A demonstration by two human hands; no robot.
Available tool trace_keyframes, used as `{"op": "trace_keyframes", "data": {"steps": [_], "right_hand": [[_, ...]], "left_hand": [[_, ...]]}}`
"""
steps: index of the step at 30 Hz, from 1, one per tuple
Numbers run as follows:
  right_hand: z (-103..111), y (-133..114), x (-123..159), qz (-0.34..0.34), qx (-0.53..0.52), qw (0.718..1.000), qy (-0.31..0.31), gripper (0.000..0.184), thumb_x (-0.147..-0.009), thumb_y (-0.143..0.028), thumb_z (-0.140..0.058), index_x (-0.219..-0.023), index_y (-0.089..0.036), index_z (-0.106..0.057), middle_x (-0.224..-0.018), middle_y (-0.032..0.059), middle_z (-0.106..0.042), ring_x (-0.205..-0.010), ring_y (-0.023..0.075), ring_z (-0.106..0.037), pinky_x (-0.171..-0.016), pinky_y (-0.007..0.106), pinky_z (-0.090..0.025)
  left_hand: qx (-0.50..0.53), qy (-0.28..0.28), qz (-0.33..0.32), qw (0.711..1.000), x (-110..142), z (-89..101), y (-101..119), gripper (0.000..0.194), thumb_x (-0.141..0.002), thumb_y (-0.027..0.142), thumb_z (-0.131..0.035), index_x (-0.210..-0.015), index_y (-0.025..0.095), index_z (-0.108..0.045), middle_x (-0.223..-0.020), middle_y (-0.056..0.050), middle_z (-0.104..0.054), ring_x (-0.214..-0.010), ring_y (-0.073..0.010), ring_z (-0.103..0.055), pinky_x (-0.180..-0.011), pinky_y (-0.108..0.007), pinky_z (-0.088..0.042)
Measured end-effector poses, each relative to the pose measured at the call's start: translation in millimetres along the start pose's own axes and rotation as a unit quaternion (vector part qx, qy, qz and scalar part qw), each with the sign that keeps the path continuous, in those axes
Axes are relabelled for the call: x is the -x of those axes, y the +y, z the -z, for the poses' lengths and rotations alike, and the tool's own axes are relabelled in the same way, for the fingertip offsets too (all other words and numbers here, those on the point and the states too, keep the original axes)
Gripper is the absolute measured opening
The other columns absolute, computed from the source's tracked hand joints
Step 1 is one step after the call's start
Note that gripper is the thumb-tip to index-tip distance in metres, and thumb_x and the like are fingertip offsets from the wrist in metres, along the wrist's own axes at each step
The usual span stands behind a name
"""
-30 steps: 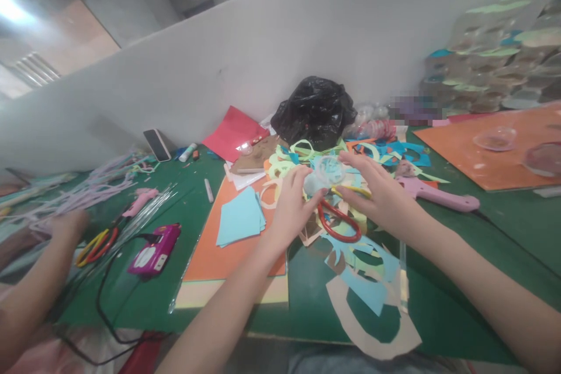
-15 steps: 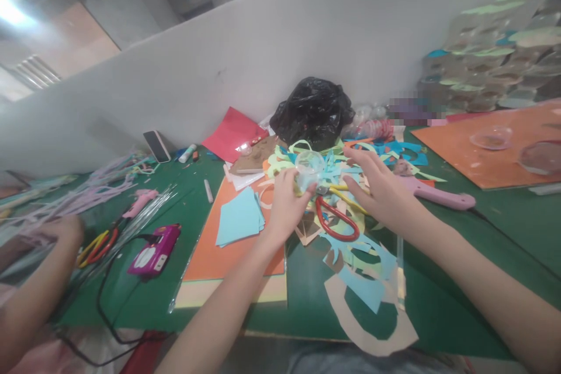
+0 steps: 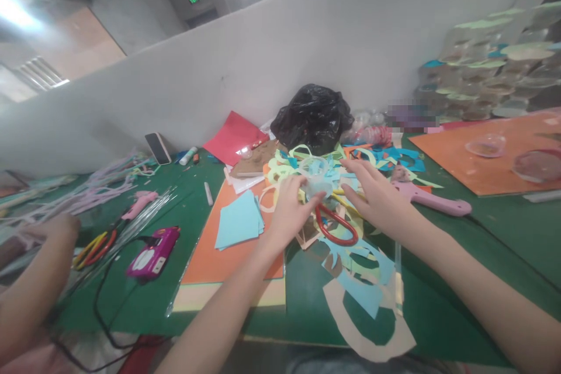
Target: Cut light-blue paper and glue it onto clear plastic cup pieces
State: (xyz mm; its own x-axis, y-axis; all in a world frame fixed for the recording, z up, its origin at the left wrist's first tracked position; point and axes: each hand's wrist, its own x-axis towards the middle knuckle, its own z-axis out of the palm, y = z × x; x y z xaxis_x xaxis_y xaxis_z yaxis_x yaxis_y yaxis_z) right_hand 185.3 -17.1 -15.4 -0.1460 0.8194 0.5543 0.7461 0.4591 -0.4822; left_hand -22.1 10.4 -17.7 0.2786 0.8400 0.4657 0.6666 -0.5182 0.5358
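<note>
My left hand [image 3: 291, 207] is closed around a small clear plastic cup [image 3: 316, 170], its thumb in front and fingers behind. To the right, my right hand [image 3: 374, 193] is open, its fingers spread and bent toward the cup without visibly gripping anything. Below the cup lie scissors [image 3: 336, 235] with one red and one yellow handle; their blades are hidden. Cut paper scraps [image 3: 362, 298] in blue, green and beige spread under and around both hands. Left of my left hand, light blue paper squares [image 3: 239, 219] rest on an orange sheet [image 3: 199, 266].
A black plastic bag [image 3: 312, 117] stands against the wall. A pink glue gun [image 3: 440, 201] lies right of my right hand, its cord trailing off. Another person's hand [image 3: 55, 231] is at far left, near a purple box [image 3: 153, 252]. Stacked clear cups [image 3: 482, 76] stand at right.
The cup has tilted and shifted slightly right and down in my left hand. My right hand has moved a little lower and stays open.
</note>
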Motion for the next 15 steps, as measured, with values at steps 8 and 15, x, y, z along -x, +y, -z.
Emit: {"op": "trace_keyframes", "data": {"steps": [8,15], "right_hand": [[-2.9,3.9,0.5,-0.001,0.021,1.000,0.012,0.040,-0.101,-0.038,-0.037,-0.137,-0.023,-0.048,-0.134,0.0140,-0.056,-0.129,0.0324,-0.054,-0.104,0.052,-0.050],[-1.7,7.5,-0.5,0.002,0.042,0.999,0.012,0.040,-0.101,-0.038,-0.036,-0.129,-0.018,-0.056,-0.129,0.0168,-0.057,-0.125,0.0324,-0.056,-0.100,0.050,-0.052]], "left_hand": [[0.024,-0.065,-0.009,0.998,0.8,2.5,8.4,0.025,-0.088,0.043,-0.067,-0.098,0.021,-0.059,-0.100,-0.005,-0.064,-0.100,-0.0235,-0.056,-0.087,-0.038,-0.048],[0.049,-0.089,-0.013,0.995,2.5,0.9,6.4,0.035,-0.086,0.047,-0.069,-0.110,0.024,-0.061,-0.108,-0.006,-0.066,-0.108,-0.0258,-0.058,-0.091,-0.040,-0.050]]}}
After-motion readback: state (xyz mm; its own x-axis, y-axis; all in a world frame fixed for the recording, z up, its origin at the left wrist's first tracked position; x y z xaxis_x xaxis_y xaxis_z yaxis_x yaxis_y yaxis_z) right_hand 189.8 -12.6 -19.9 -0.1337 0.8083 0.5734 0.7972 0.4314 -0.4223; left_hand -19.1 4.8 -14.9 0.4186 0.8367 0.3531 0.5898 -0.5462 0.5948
